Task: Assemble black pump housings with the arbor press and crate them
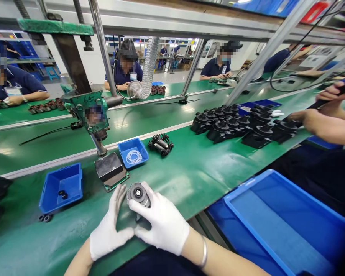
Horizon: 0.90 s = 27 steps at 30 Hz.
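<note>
While our right hand [161,224] clasps the motor [138,194] near the press [96,115], our left hand [110,230] braces it open-fingered — fitting a ring [133,156] probably comes next.

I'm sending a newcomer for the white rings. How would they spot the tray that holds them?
On the green bench, look just right of the press. The small blue tray there holds white rings; the bigger blue bin further left holds black rings.

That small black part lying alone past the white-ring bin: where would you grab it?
Probably across the middle of the black part, coming straight down from above: it lies flat and alone on the belt, clear of the bin, and its ends look knobbly.
</note>
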Available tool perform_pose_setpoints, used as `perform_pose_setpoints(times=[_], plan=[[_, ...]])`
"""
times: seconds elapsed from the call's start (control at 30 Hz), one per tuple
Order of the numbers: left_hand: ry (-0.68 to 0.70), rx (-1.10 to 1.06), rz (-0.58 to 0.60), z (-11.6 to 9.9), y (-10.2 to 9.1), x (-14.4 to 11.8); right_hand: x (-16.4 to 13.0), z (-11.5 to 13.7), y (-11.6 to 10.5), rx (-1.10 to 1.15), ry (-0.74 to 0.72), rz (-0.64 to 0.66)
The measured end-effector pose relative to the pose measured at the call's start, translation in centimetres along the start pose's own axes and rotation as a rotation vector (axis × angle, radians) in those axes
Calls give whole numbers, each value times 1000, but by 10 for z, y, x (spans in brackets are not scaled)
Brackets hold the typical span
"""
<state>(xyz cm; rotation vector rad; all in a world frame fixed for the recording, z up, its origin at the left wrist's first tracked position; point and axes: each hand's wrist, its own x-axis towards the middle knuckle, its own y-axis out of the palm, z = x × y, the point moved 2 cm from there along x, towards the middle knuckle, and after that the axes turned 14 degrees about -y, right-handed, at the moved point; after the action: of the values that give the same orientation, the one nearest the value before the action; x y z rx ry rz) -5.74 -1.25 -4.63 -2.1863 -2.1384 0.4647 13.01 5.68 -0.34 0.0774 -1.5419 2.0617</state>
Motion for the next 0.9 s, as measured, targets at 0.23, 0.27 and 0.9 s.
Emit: perform_pose_setpoints(times=[0.23,0.27,0.9], plan=[[-178,-67,-213,-30,37,28,16,-36,-1,429,34,-285],[-169,-89,-233,-31,39,32,15,-42,2,475,10,-300],[-179,-28,-297,-31,39,36,11,-65,13,825,196,-496]])
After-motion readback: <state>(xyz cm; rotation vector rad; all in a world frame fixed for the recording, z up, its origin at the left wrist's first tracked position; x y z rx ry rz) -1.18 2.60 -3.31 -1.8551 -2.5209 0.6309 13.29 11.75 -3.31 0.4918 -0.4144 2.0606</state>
